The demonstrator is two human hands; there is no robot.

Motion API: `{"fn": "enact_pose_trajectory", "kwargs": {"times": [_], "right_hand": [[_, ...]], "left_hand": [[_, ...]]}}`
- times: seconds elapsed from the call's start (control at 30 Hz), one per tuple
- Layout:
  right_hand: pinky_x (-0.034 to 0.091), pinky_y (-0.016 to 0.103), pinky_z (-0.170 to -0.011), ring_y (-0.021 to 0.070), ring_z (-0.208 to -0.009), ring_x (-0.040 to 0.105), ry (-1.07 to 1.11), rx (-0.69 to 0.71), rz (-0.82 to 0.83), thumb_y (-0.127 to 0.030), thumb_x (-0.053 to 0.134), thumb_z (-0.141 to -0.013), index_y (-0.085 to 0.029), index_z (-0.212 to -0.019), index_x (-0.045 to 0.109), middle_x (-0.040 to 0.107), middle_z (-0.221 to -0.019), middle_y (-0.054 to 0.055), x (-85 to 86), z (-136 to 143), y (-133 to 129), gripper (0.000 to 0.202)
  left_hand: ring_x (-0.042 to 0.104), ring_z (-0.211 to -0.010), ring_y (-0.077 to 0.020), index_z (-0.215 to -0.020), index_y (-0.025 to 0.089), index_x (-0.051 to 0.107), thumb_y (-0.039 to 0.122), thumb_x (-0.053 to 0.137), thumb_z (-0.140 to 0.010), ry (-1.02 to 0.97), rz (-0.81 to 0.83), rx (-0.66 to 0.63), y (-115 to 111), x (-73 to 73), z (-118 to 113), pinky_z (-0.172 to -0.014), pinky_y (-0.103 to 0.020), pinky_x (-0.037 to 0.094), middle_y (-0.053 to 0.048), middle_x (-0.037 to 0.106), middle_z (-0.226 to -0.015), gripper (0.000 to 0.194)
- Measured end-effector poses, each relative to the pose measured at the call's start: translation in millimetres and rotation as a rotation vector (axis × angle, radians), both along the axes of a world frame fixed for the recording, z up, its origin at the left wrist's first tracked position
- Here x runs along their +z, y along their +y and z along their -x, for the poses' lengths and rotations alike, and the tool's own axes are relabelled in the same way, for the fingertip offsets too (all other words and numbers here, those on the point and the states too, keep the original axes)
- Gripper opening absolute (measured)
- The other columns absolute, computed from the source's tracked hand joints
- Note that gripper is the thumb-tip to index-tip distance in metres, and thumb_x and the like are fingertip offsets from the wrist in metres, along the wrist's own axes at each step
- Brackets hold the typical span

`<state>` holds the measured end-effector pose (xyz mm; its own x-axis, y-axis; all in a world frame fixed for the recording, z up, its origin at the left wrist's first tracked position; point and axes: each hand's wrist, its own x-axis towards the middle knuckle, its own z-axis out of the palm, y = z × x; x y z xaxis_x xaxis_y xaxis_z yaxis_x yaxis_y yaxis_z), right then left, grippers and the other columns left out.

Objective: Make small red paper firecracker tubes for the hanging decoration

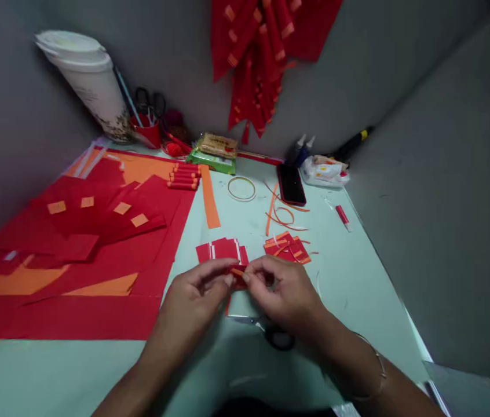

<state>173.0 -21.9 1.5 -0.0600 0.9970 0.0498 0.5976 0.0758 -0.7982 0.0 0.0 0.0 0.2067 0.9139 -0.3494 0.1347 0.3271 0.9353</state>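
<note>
Between my two hands is a small red paper piece [239, 279] with an orange strip across it. My left hand [199, 292] pinches its left side between thumb and fingers. On the other side, my right hand [282, 286] pinches the strip's right end. Just beyond the fingers lie red cards with white strips [225, 250], and to their right a pile of red pieces with orange strips [288, 248]. Scissors [278, 339] with black handles rest on the table below my right hand, partly covered by it.
Red and orange paper sheets [141, 315] cover the table's left. Small red rolls [184, 176], an orange strip [210, 197], a tape-like ring [241, 189], a phone [291, 185] and a red glue tube [343, 217] lie farther back. A tall lidded cup [91, 87] stands back left; red paper firecrackers [262, 52] hang on the wall.
</note>
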Motion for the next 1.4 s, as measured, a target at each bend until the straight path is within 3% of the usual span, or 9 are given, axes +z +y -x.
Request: {"fn": "enact_pose_trajectory", "kwargs": {"times": [0.77, 1.2, 1.4], "right_hand": [[0.038, 0.024, -0.054, 0.0101, -0.056, 0.051, -0.034, 0.01, -0.026, -0.021, 0.06, -0.082, -0.02, -0.077, 0.068, 0.059, -0.062, -0.003, -1.7, -0.6, 0.4, 0.009], [0.044, 0.022, -0.056, 0.0119, -0.06, 0.065, 0.007, -0.064, -0.005, -0.023, 0.063, -0.084, -0.021, -0.092, 0.064, 0.073, -0.07, -0.003, -2.9, 0.9, -4.1, 0.008], [0.044, 0.025, -0.055, 0.0126, -0.056, 0.062, -0.029, -0.07, -0.035, -0.025, 0.06, -0.087, -0.022, -0.098, 0.067, 0.073, -0.07, -0.002, -3.6, 0.8, -3.4, 0.014]], "left_hand": [[0.073, -0.089, -0.0203, -0.091, 0.028, 0.079, 0.036, 0.071, -0.077, 0.06, -0.022, 0.015, 0.7, -2.1, -1.8, -0.083, -0.03, 0.055, 0.0, 0.081, -0.089, 0.018], [0.073, -0.086, -0.0185, -0.088, 0.028, 0.078, 0.035, 0.071, -0.079, 0.027, -0.047, 0.049, 0.5, -1.9, -1.1, -0.082, -0.028, 0.055, 0.0, 0.08, -0.084, 0.013], [0.073, -0.086, -0.0188, -0.087, 0.027, 0.078, 0.037, 0.072, -0.079, 0.024, -0.028, 0.058, 0.3, -2.4, -0.9, -0.083, -0.029, 0.055, 0.0, 0.08, -0.086, 0.014]]}}
